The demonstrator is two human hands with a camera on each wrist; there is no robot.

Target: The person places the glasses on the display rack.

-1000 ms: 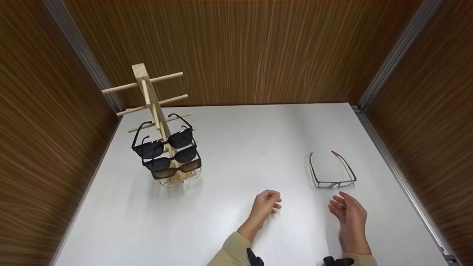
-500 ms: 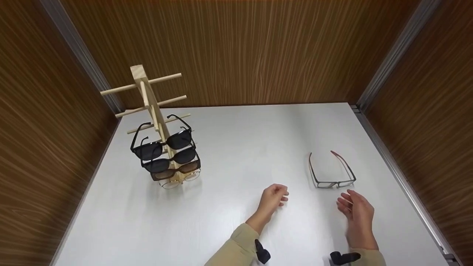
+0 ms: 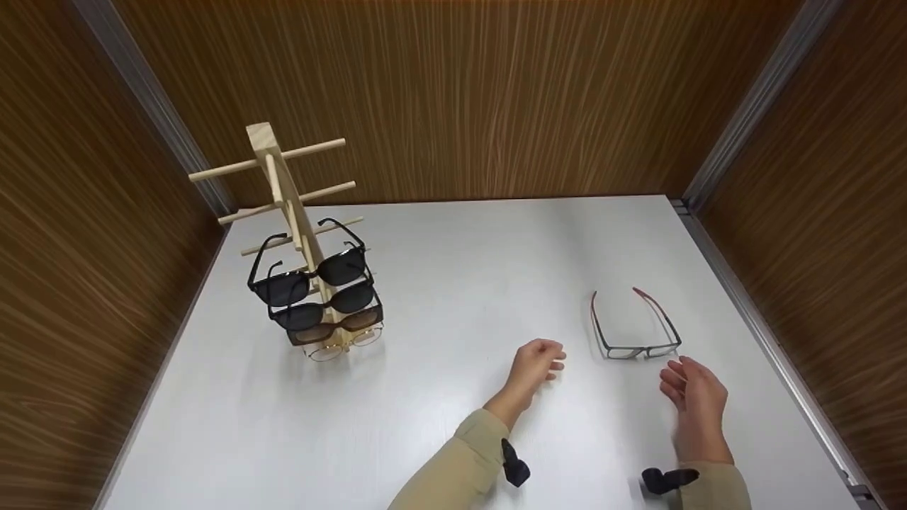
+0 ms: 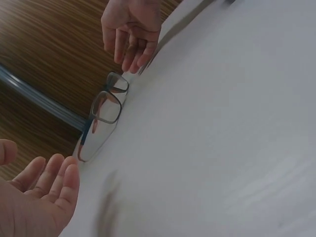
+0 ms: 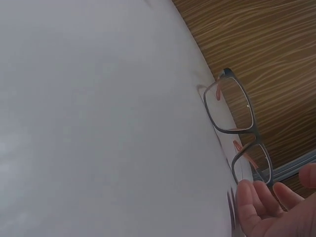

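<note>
A pair of eyeglasses (image 3: pixel 643 351) with dark frames and reddish temple tips lies unfolded on the white table, lenses toward me. Just in front of its right lens is my right hand (image 3: pixel 698 397), fingers loosely bent and holding nothing. In the right wrist view those fingertips (image 5: pixel 245 190) overlap the lower rim of the eyeglasses (image 5: pixel 256 132). My left hand (image 3: pixel 535 367) hovers to the left of the eyeglasses, its fingers relaxed around nothing. From the left wrist, the left palm (image 4: pixel 29 212) shows at the lower left, with the eyeglasses (image 4: pixel 106 107) beyond it.
On the left stands a wooden display rack (image 3: pixel 283 188) with crossbars. Several glasses hang on its lower bars, among them black sunglasses (image 3: pixel 312 278), brown-lensed sunglasses (image 3: pixel 336 327) and thin gold-rimmed glasses (image 3: pixel 345 345). Wood-grain panels (image 3: pixel 453 99) enclose the white table (image 3: pixel 453 283) at the back and sides.
Both hands have moved forward and to the right, the left one closer to the eyeglasses. The eyeglasses stay where they lay.
</note>
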